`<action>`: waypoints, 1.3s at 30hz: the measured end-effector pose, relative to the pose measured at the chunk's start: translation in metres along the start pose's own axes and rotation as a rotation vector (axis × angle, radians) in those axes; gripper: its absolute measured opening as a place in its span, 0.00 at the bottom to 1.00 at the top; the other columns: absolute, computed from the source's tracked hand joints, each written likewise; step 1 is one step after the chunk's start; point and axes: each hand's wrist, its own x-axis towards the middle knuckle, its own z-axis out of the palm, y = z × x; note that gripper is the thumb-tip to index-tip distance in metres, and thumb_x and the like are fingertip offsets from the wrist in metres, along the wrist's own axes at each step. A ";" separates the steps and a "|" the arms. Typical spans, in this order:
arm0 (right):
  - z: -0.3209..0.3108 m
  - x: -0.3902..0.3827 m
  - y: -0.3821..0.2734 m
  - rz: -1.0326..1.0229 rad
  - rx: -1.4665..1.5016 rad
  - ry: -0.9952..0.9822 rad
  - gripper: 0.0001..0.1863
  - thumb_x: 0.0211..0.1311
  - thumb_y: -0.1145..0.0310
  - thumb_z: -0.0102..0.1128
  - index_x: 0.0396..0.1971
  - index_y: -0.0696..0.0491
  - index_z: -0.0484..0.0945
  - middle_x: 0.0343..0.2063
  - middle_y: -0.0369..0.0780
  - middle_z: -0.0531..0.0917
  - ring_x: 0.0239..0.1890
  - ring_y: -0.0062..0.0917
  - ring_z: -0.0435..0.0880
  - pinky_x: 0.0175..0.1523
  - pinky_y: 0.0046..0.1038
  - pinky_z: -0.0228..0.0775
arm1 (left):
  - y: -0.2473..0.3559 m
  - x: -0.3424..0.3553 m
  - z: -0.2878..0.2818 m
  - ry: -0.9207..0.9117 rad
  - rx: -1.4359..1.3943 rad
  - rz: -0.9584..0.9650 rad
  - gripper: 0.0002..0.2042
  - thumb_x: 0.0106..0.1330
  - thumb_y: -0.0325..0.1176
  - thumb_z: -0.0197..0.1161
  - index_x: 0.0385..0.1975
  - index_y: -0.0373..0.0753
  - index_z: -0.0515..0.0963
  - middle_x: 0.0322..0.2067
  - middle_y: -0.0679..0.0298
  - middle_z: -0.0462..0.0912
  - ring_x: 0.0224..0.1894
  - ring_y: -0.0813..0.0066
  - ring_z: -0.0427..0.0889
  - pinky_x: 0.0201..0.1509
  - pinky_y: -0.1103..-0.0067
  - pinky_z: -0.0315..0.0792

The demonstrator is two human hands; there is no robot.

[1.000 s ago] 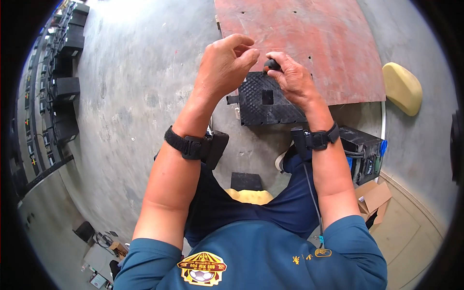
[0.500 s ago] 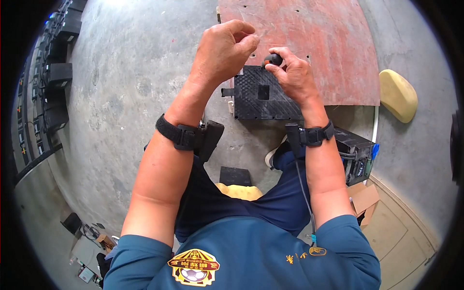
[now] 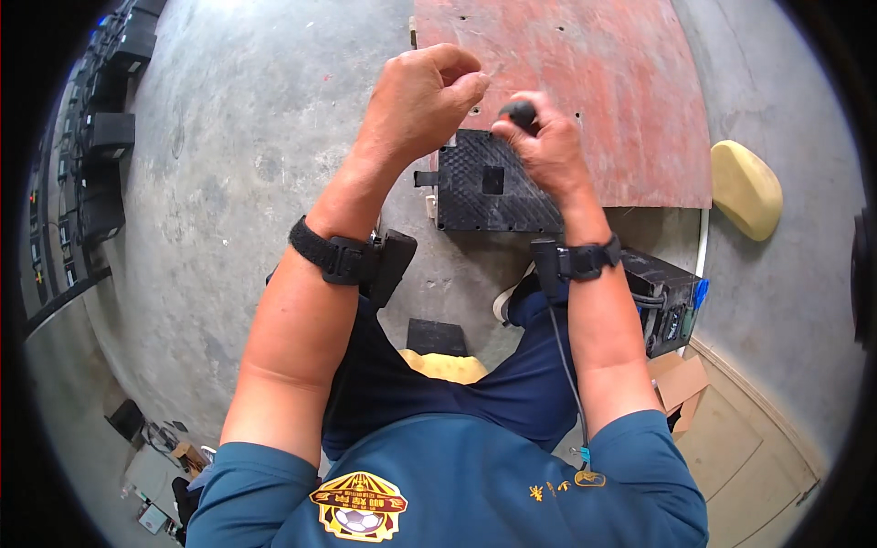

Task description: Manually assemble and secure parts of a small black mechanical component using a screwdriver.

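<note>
My left hand [image 3: 422, 99] hovers over the left edge of the red board, fingers curled in and thumb pressed toward them; whatever they may pinch is too small to make out. To its right, my right hand [image 3: 554, 153] is closed around a black rounded handle [image 3: 520, 113], seen end-on, so the rest of that tool is hidden. Below both hands, a flat black textured panel [image 3: 466, 196] with a small square recess lies at the near edge of the red board [image 3: 630, 119]. A short black tab [image 3: 426, 179] sticks out from the panel's left side.
A yellow rounded pad [image 3: 747, 190] lies on the concrete floor [image 3: 265, 119] at the right. Nearer stand a black box with cables [image 3: 662, 297] and an open cardboard box [image 3: 678, 388]. Dark equipment racks [image 3: 100, 137] line the far left. A black block [image 3: 436, 337] sits between my legs.
My right hand has turned the black handle slightly, so its orange part no longer shows. My left hand keeps nearly the same pose. The whole view has shifted a little.
</note>
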 end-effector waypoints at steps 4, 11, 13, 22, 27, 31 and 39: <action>-0.051 -0.001 -0.025 -0.116 0.402 0.188 0.21 0.59 0.56 0.73 0.42 0.55 0.77 0.30 0.38 0.86 0.31 0.20 0.84 0.37 0.23 0.78 | -0.001 0.001 -0.001 -0.004 0.022 -0.040 0.10 0.64 0.33 0.68 0.39 0.33 0.84 0.32 0.62 0.88 0.34 0.80 0.83 0.39 0.80 0.77; -0.069 -0.018 -0.004 -0.137 0.209 0.324 0.18 0.57 0.61 0.76 0.38 0.56 0.79 0.28 0.38 0.86 0.27 0.20 0.82 0.35 0.24 0.77 | -0.009 0.003 0.002 -0.073 0.028 -0.005 0.09 0.66 0.30 0.67 0.40 0.29 0.84 0.33 0.63 0.86 0.37 0.80 0.82 0.42 0.82 0.76; -0.074 -0.024 0.008 -0.027 0.241 0.284 0.18 0.55 0.65 0.76 0.40 0.57 0.79 0.27 0.41 0.85 0.29 0.26 0.85 0.37 0.29 0.78 | -0.011 0.005 0.007 -0.117 -0.022 -0.020 0.10 0.67 0.30 0.66 0.42 0.28 0.83 0.34 0.62 0.85 0.38 0.78 0.83 0.43 0.82 0.76; -0.162 -0.100 0.030 -0.017 0.084 0.636 0.15 0.57 0.67 0.73 0.39 0.57 0.79 0.26 0.34 0.83 0.29 0.17 0.80 0.37 0.23 0.75 | -0.007 0.004 0.041 -0.296 0.029 -0.022 0.11 0.67 0.33 0.66 0.42 0.30 0.83 0.32 0.64 0.85 0.36 0.81 0.80 0.42 0.82 0.74; -0.226 -0.219 0.051 0.106 0.377 0.898 0.17 0.64 0.64 0.68 0.47 0.56 0.76 0.33 0.36 0.83 0.33 0.16 0.81 0.35 0.21 0.77 | -0.002 -0.003 0.058 -0.387 0.115 -0.027 0.15 0.68 0.36 0.65 0.46 0.31 0.82 0.37 0.60 0.87 0.39 0.76 0.82 0.45 0.78 0.75; -0.249 -0.334 0.056 0.256 0.243 1.085 0.18 0.66 0.66 0.67 0.51 0.56 0.74 0.39 0.38 0.84 0.39 0.18 0.83 0.39 0.20 0.80 | 0.002 -0.011 0.062 -0.431 0.149 -0.006 0.16 0.68 0.37 0.65 0.47 0.30 0.82 0.39 0.57 0.87 0.40 0.72 0.84 0.46 0.75 0.76; -0.216 -0.458 0.065 0.380 0.184 1.230 0.22 0.68 0.69 0.64 0.57 0.59 0.69 0.49 0.40 0.80 0.39 0.17 0.80 0.43 0.21 0.76 | -0.003 -0.030 0.067 -0.525 0.202 0.041 0.16 0.66 0.36 0.65 0.46 0.29 0.82 0.37 0.55 0.87 0.39 0.70 0.85 0.46 0.74 0.77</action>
